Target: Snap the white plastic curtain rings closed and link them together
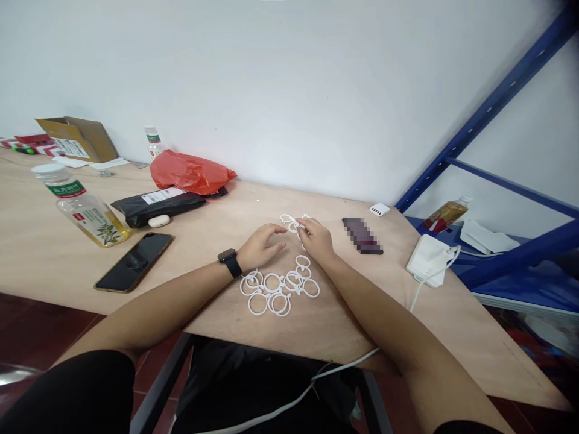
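Note:
Several white curtain rings (273, 283), thin plastic loops with small tabs, lie in a loose, partly overlapping cluster on the wooden table (217, 316). Beyond them, my right hand (316, 241) pinches a white curtain ring (293, 226) between thumb and fingers. A few more rings show just past and under this hand, partly hidden by it. My left hand (263, 247), with a black watch on its wrist, hovers to the left of the cluster. Its thumb and fingers are apart, curved towards the right hand, and nothing is between them.
To the left are a phone (134, 263), a bottle (88, 211), a black package (158, 205), a red bag (190, 172) and a cardboard box (90, 140). On the right lie a pixelated dark device (362, 235), a white adapter (427, 259) with cable and a blue rack (497, 102).

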### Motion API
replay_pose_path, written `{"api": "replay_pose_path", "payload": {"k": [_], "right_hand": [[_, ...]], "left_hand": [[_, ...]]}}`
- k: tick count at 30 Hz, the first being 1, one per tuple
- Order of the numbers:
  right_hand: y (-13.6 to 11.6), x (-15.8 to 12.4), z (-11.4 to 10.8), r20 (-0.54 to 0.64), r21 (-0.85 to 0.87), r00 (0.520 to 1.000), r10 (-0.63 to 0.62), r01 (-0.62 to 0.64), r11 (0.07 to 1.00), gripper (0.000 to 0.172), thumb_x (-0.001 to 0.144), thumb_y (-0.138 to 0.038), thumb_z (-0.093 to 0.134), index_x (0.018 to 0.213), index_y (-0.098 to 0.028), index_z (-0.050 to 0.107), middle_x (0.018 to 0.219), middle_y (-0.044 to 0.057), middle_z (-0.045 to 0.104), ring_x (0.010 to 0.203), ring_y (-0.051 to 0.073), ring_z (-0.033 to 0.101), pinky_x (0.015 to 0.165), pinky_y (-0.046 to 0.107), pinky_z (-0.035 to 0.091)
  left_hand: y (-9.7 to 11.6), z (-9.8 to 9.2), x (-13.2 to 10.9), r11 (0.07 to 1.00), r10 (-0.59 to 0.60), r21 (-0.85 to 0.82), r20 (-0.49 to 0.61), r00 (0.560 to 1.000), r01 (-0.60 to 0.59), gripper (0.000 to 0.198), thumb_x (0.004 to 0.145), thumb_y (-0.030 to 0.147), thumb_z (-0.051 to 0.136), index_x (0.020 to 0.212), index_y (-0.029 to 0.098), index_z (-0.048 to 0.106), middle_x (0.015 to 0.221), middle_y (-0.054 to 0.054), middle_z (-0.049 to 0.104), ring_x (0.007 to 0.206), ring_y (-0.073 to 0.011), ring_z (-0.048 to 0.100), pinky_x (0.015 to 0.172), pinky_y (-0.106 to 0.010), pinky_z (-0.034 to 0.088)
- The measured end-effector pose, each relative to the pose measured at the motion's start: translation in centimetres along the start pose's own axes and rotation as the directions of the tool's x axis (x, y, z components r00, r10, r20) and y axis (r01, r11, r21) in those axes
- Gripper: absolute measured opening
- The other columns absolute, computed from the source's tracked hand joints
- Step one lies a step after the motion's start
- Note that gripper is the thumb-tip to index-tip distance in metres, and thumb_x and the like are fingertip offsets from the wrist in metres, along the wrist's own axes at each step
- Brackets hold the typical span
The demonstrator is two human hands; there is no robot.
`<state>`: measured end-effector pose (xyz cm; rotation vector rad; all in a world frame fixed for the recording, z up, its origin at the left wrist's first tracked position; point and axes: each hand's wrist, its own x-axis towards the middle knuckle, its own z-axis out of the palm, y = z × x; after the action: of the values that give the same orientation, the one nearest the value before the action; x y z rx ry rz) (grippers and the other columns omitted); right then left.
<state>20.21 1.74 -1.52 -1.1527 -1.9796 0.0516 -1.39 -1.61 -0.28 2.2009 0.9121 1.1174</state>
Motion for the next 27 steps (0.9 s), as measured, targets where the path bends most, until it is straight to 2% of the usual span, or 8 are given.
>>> {"api": "replay_pose_path", "payload": {"k": [2,5,8,12,15,20,24,27], "right_hand": [[0.6,0.1,0.1,-0.002,-0.036,0.999,0.037,-0.037,0.999,0.040,0.087,-0.016,0.051,0.124,-0.024,0.064,0.121,0.008,0.066,0.094,0.021,0.065,0.088,0.036,0.053],[1.1,0.1,0.3,-0.006,-0.058,0.997,0.075,-0.075,0.995,0.046,0.084,-0.013,0.051,0.127,-0.024,0.062,0.129,0.009,0.058,0.093,0.021,0.064,0.084,0.036,0.054],[1.2,0.0,0.4,-0.004,-0.048,0.996,0.088,-0.088,0.995,0.043,0.085,-0.016,0.051,0.125,-0.024,0.062,0.129,0.010,0.056,0.089,0.020,0.064,0.082,0.036,0.054],[0.9,-0.1,0.4,0.010,-0.010,0.998,0.065,-0.065,0.998,0.036,0.087,-0.019,0.053,0.121,-0.023,0.063,0.124,0.009,0.057,0.079,0.017,0.063,0.081,0.036,0.054],[0.6,-0.1,0.3,-0.007,0.034,1.000,0.014,-0.014,0.999,0.032,0.088,-0.019,0.052,0.117,-0.023,0.064,0.120,0.009,0.059,0.073,0.015,0.062,0.077,0.033,0.054],[-0.4,-0.3,-0.1,-0.021,0.109,0.985,-0.172,0.173,0.979,0.024,0.089,-0.018,0.052,0.107,-0.023,0.067,0.107,0.007,0.065,0.080,0.017,0.064,0.075,0.031,0.055],[-1.1,-0.5,-0.3,0.012,0.144,0.943,-0.332,0.327,0.934,0.029,0.088,-0.015,0.050,0.111,-0.024,0.066,0.107,0.007,0.067,0.100,0.020,0.064,0.086,0.035,0.055],[-1.4,-0.7,-0.3,0.048,0.150,0.910,-0.411,0.401,0.904,0.034,0.085,-0.013,0.051,0.114,-0.025,0.065,0.111,0.007,0.067,0.103,0.020,0.064,0.088,0.035,0.055]], "left_hand": [[0.8,0.2,0.0,0.993,0.116,0.004,0.160,0.980,-0.118,0.032,0.090,0.031,0.060,0.121,0.021,0.062,0.124,-0.009,0.065,0.119,-0.0244,0.056,0.109,-0.043,0.038],[1.2,0.9,0.1,0.980,0.194,-0.041,0.383,0.903,-0.193,0.034,0.090,0.032,0.061,0.124,0.029,0.063,0.132,-0.004,0.063,0.129,-0.0267,0.051,0.114,-0.043,0.031],[0.6,1.3,0.1,0.982,0.188,-0.063,0.458,0.869,-0.180,0.032,0.091,0.031,0.059,0.123,0.032,0.065,0.133,-0.002,0.063,0.127,-0.0259,0.054,0.112,-0.041,0.033],[-0.1,0.9,-0.1,0.983,0.146,0.045,0.404,0.903,-0.178,0.019,0.088,0.030,0.062,0.104,0.024,0.071,0.115,-0.006,0.070,0.110,-0.0233,0.063,0.103,-0.035,0.039],[-0.2,0.2,-0.3,0.976,0.083,0.157,0.358,0.930,-0.147,0.010,0.083,0.030,0.067,0.085,0.020,0.068,0.098,-0.005,0.071,0.097,-0.0212,0.064,0.096,-0.032,0.041],[0.1,-0.5,-0.1,0.944,-0.010,0.316,0.304,0.952,-0.091,0.014,0.085,0.033,0.065,0.087,0.019,0.066,0.086,-0.001,0.070,0.084,-0.0178,0.064,0.089,-0.031,0.041],[0.3,-0.7,0.2,0.972,-0.030,0.235,0.214,0.976,-0.021,0.022,0.094,0.032,0.049,0.091,0.018,0.064,0.082,-0.002,0.068,0.075,-0.0164,0.061,0.077,-0.029,0.045],[0.1,-0.6,0.2,0.995,0.024,0.092,0.182,0.983,-0.041,0.028,0.099,0.030,0.038,0.097,0.017,0.063,0.097,-0.006,0.069,0.089,-0.0181,0.062,0.085,-0.030,0.047]]}}
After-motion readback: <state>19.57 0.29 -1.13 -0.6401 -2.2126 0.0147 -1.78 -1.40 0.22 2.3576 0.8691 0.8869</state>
